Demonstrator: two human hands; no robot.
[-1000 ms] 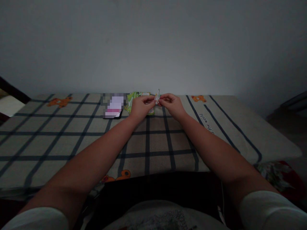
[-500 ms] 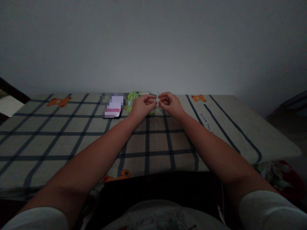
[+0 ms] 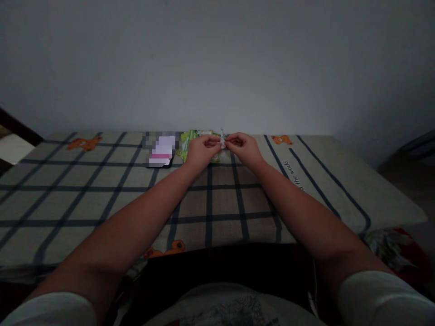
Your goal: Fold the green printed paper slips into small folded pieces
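Note:
Between my two hands is a small, whitish, thin and pointed piece (image 3: pixel 222 139), perhaps paper or a wrapper; its exact kind is too small to tell. My left hand (image 3: pixel 204 149) pinches it from the left with thumb and fingertips. From the right, my right hand (image 3: pixel 243 147) is closed on it in the same kind of pinch. A green printed packet (image 3: pixel 189 138) lies on the table behind my left hand, which hides part of it.
A phone (image 3: pixel 161 151) with a lit, blurred screen lies left of the packet. The table wears a checked cloth (image 3: pixel 224 199) with bear prints. A plain wall (image 3: pixel 217 63) rises behind its far edge. Red patterned fabric (image 3: pixel 401 253) is at the lower right.
My right fingers have drawn closer together around the whitish piece and sit slightly lower. The piece's tip has shifted a little to the left. My left hand stays nearly still.

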